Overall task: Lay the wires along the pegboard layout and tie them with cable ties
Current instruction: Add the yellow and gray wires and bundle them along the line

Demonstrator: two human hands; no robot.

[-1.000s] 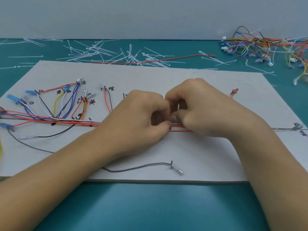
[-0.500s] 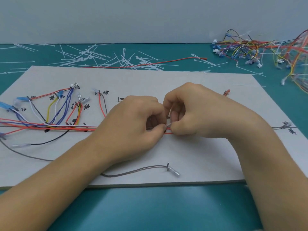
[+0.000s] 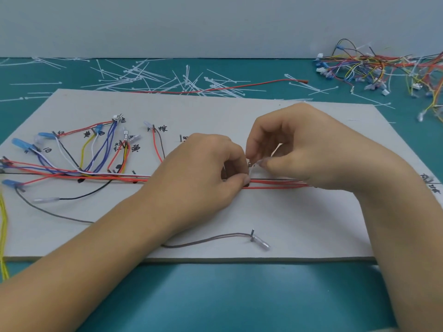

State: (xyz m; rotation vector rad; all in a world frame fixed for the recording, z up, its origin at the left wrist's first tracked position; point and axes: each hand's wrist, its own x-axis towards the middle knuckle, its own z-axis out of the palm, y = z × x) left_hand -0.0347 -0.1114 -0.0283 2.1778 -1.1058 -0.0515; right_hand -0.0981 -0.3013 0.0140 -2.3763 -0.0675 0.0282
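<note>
Head view: on the flat grey pegboard (image 3: pixel 263 212), the left hand (image 3: pixel 203 173) pinches the bundle of red and orange wires (image 3: pixel 275 184) along the board's middle line. The right hand (image 3: pixel 302 149) pinches the tail of a thin white cable tie (image 3: pixel 251 170) just above it. A sideways pull could lift the wires off their pegs, or a slipping tail could leave the loop slack. Scattered spare white ties (image 3: pixel 167 80) lie on the teal worktop (image 3: pixel 215 295).

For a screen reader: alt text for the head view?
Left hand pinches a red wire bundle on a grey board; right hand pinches a white cable tie at it. Loose ties and spare wires lie behind.
</note>
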